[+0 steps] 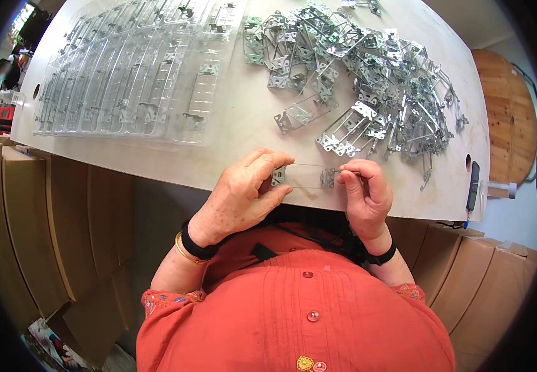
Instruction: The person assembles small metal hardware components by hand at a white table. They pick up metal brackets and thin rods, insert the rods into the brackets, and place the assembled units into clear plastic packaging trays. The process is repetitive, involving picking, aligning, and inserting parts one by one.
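Observation:
Both my hands hold one thin metal bracket (306,176) over the near edge of the white table (231,124). My left hand (244,195) grips its left end between thumb and fingers. My right hand (364,195) pinches the right end. The bracket is a long narrow frame with small end plates, held level. A large heap of the same metal brackets (368,80) lies just beyond my hands, toward the right.
Clear plastic trays (132,74) with brackets laid in their slots cover the table's left half. A dark phone-like object (472,185) lies at the right edge. Cardboard boxes (45,223) stand to the left and lower right. A round wooden board (507,118) stands at the right.

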The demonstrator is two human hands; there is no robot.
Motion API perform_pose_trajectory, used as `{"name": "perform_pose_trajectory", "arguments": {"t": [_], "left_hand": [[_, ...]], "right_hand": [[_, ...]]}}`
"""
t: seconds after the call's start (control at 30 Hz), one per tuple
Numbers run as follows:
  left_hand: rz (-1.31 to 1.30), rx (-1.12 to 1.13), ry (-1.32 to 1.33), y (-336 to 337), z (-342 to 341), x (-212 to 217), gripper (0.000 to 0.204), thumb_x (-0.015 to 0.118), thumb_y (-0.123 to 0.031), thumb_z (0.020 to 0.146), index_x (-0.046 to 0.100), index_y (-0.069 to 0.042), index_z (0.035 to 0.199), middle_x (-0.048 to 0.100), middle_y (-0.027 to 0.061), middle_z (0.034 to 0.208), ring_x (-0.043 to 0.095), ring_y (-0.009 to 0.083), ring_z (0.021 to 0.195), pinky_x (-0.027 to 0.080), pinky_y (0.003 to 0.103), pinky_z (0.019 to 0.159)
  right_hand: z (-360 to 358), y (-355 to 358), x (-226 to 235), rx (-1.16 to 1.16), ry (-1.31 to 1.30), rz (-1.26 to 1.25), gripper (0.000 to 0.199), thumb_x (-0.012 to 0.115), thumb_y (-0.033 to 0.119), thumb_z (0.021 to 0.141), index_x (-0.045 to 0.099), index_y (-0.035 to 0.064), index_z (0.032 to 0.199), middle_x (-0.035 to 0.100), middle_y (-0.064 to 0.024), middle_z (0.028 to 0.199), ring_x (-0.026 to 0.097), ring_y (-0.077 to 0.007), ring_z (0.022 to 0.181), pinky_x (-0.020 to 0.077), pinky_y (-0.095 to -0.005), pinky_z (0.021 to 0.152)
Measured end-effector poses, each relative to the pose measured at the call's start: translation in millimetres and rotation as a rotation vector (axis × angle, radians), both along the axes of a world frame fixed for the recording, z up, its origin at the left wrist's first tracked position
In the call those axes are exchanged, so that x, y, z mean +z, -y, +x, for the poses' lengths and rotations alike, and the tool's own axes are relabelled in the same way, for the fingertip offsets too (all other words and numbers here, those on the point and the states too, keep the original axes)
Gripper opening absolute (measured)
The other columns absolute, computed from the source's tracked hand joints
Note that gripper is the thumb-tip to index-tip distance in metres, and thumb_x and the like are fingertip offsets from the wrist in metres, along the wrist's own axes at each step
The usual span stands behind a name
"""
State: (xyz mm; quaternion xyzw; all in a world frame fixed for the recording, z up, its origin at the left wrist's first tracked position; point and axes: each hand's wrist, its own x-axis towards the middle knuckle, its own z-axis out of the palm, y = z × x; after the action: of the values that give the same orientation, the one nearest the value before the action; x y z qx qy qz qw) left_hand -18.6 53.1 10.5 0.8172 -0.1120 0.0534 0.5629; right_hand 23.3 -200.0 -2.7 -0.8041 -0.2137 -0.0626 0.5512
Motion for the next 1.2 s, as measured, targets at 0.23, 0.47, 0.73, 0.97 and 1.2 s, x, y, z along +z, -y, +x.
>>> {"name": "perform_pose_trajectory", "arguments": {"t": [0.23,0.47,0.73,0.97,1.2], "left_hand": [[-0.008,-0.015,0.001,-2,0,-2,0.043,0.079,0.003,0.081,0.067,-0.002,0.122,0.058,0.0037,0.090,0.047,0.0105,0.063,0.040,0.027,0.055],[-0.016,-0.015,0.004,-1,0,-2,0.043,0.079,0.002,0.081,0.067,-0.002,0.122,0.059,0.0039,0.092,0.047,0.0103,0.063,0.041,0.027,0.055],[-0.040,0.009,-0.010,-1,-2,-7,0.041,0.079,0.002,0.082,0.068,-0.002,0.121,0.061,0.0050,0.096,0.050,0.0101,0.065,0.044,0.025,0.057],[-0.060,-0.049,0.031,-2,-2,-12,0.043,0.076,-0.004,0.085,0.063,-0.003,0.126,0.062,0.0115,0.103,0.061,0.0213,0.070,0.052,0.035,0.065],[-0.119,-0.041,0.011,-1,-4,-17,0.043,0.077,-0.004,0.085,0.060,-0.002,0.125,0.060,0.0124,0.102,0.062,0.0257,0.072,0.052,0.037,0.066]], "right_hand": [[0,-1,1,-0.017,0.015,-0.051,0.011,0.071,0.000,0.097,0.065,0.0003,0.106,0.069,-0.0101,0.097,0.065,-0.0165,0.082,0.0538,-0.0270,0.073],[0,-2,1,-0.022,0.021,-0.070,0.011,0.072,0.000,0.097,0.066,0.0007,0.105,0.068,-0.0099,0.096,0.065,-0.0172,0.081,0.0534,-0.0274,0.072],[5,-1,-1,-0.002,0.089,-0.142,0.010,0.072,-0.001,0.095,0.065,0.0016,0.102,0.067,-0.0091,0.093,0.063,-0.0171,0.078,0.0516,-0.0284,0.070],[-1,6,-5,0.004,-0.001,-0.126,0.005,0.062,-0.002,0.100,0.063,0.0011,0.103,0.063,-0.0089,0.095,0.059,-0.0168,0.079,0.0499,-0.0288,0.073],[2,2,-10,0.052,-0.038,-0.044,0.002,0.059,0.001,0.104,0.061,0.0016,0.106,0.059,-0.0031,0.096,0.053,-0.0082,0.075,0.0442,-0.0226,0.068]]}}
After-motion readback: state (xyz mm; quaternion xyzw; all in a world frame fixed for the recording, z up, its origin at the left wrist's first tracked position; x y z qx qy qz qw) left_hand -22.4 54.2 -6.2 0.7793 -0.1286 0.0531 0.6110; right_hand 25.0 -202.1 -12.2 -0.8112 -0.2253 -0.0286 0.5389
